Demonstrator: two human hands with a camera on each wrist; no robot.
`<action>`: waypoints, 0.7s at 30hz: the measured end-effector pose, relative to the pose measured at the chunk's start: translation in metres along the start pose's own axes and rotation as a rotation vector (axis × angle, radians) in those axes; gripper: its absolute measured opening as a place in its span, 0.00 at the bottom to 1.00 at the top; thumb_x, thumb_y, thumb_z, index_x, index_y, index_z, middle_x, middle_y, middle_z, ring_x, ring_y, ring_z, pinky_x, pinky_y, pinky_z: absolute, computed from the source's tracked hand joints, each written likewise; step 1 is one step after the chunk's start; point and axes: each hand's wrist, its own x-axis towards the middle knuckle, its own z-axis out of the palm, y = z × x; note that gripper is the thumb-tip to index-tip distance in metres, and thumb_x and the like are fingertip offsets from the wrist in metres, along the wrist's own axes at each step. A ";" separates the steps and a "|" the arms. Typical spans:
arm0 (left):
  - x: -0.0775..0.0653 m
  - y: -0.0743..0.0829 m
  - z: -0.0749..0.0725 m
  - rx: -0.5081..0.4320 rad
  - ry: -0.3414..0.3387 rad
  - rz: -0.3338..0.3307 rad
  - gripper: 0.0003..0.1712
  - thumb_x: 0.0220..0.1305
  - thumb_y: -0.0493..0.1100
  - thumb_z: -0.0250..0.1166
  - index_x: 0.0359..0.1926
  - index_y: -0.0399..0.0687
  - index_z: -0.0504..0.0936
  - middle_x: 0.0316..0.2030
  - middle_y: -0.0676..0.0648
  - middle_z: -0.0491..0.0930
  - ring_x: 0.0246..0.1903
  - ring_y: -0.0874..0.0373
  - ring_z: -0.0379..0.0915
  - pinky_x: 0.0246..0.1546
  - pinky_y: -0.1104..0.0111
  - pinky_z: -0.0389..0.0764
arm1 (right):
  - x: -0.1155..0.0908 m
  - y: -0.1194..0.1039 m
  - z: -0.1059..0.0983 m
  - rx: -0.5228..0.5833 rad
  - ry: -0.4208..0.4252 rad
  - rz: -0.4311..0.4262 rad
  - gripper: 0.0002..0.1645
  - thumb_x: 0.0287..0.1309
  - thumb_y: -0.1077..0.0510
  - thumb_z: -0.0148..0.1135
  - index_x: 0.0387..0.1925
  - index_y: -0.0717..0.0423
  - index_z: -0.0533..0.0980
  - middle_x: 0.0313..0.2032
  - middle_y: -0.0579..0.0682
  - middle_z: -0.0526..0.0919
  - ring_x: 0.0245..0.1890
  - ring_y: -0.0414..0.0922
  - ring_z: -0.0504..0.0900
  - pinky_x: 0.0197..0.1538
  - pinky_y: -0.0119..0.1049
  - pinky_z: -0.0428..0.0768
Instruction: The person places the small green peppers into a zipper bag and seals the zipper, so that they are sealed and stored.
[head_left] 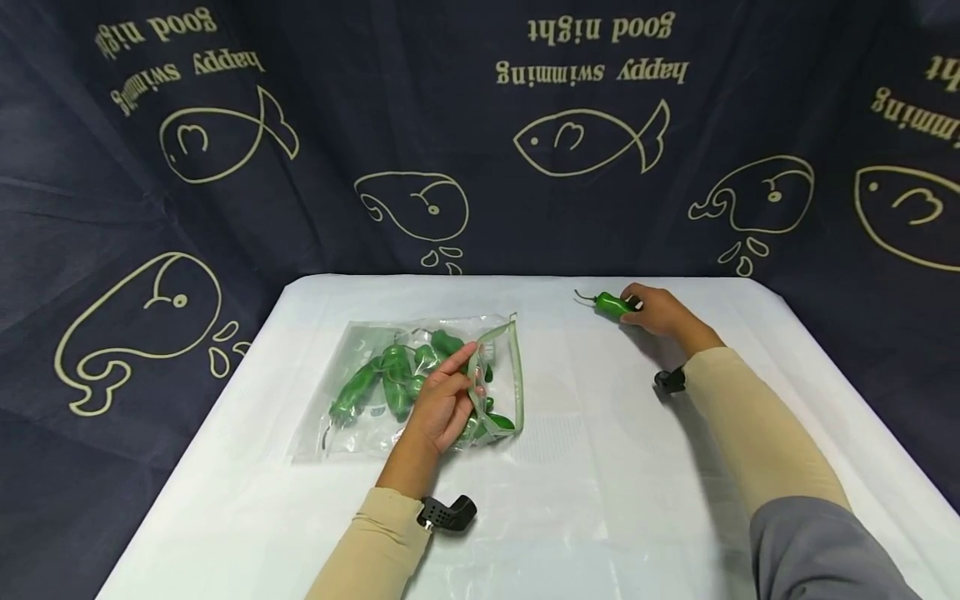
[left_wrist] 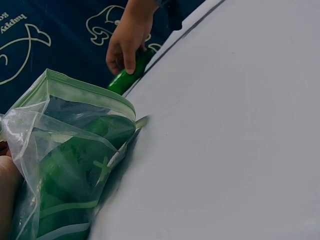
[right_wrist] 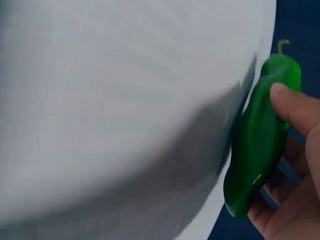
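Note:
A clear zip bag (head_left: 517, 377) with a green-edged mouth lies on the table, its mouth facing right. Several green peppers (head_left: 396, 387) are inside it, partly hidden by my left hand (head_left: 437, 407). That hand holds the bag's mouth edge apart, index finger extended; the left wrist view shows only a little of the hand beside the plastic. Toward the table's far right, my right hand (head_left: 658, 312) grips another green pepper (right_wrist: 260, 130) between thumb and fingers. Its thin stem points left in the head view. The pepper is close to the table surface.
A white cloth covers the table (head_left: 585, 500). Behind it hangs a dark blue curtain (head_left: 480, 75) with fish and whale drawings. A black wrist camera (head_left: 450, 513) is on the left wrist, another (head_left: 670, 381) on the right.

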 end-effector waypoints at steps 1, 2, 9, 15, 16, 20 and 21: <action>0.000 0.000 0.000 0.000 0.001 -0.001 0.35 0.61 0.19 0.42 0.71 0.30 0.63 0.68 0.43 0.62 0.42 0.60 0.68 0.34 0.73 0.73 | -0.001 -0.002 0.000 0.005 -0.006 -0.015 0.26 0.65 0.58 0.62 0.61 0.62 0.68 0.55 0.69 0.75 0.54 0.61 0.74 0.56 0.58 0.72; 0.000 0.000 0.000 -0.001 0.001 -0.002 0.35 0.61 0.19 0.42 0.71 0.30 0.63 0.68 0.43 0.62 0.42 0.60 0.68 0.34 0.73 0.73 | -0.002 -0.003 0.000 0.008 -0.010 -0.029 0.26 0.65 0.57 0.62 0.61 0.62 0.69 0.54 0.68 0.76 0.53 0.60 0.75 0.55 0.57 0.73; -0.001 0.001 0.000 -0.011 0.006 -0.017 0.35 0.61 0.19 0.42 0.71 0.32 0.63 0.68 0.43 0.63 0.41 0.59 0.68 0.34 0.73 0.74 | -0.006 -0.019 0.001 0.050 -0.003 -0.134 0.24 0.64 0.58 0.65 0.58 0.60 0.73 0.51 0.63 0.79 0.49 0.56 0.78 0.49 0.51 0.77; -0.001 0.001 -0.001 -0.019 0.009 -0.028 0.35 0.62 0.20 0.42 0.71 0.33 0.63 0.68 0.44 0.62 0.41 0.59 0.69 0.34 0.73 0.74 | -0.010 -0.039 0.007 0.073 -0.021 -0.185 0.22 0.62 0.56 0.67 0.56 0.58 0.75 0.48 0.57 0.82 0.47 0.53 0.80 0.44 0.45 0.79; -0.001 0.000 -0.001 -0.020 0.009 -0.028 0.35 0.62 0.20 0.42 0.71 0.33 0.63 0.68 0.44 0.62 0.41 0.59 0.68 0.34 0.73 0.74 | -0.012 -0.042 0.007 0.075 -0.022 -0.194 0.22 0.62 0.56 0.68 0.55 0.57 0.76 0.47 0.57 0.82 0.46 0.52 0.80 0.44 0.45 0.79; 0.000 0.000 0.000 -0.020 0.006 -0.022 0.35 0.62 0.19 0.42 0.71 0.32 0.63 0.68 0.43 0.62 0.41 0.59 0.68 0.34 0.73 0.74 | -0.017 -0.056 0.009 0.069 -0.025 -0.244 0.22 0.60 0.55 0.70 0.54 0.55 0.77 0.45 0.54 0.83 0.44 0.50 0.81 0.42 0.44 0.80; 0.000 0.001 0.000 -0.023 0.006 -0.022 0.35 0.62 0.19 0.42 0.71 0.32 0.63 0.68 0.43 0.62 0.41 0.59 0.68 0.33 0.73 0.74 | -0.019 -0.059 0.009 0.064 -0.025 -0.258 0.22 0.60 0.55 0.70 0.54 0.54 0.77 0.44 0.53 0.83 0.43 0.50 0.81 0.41 0.43 0.80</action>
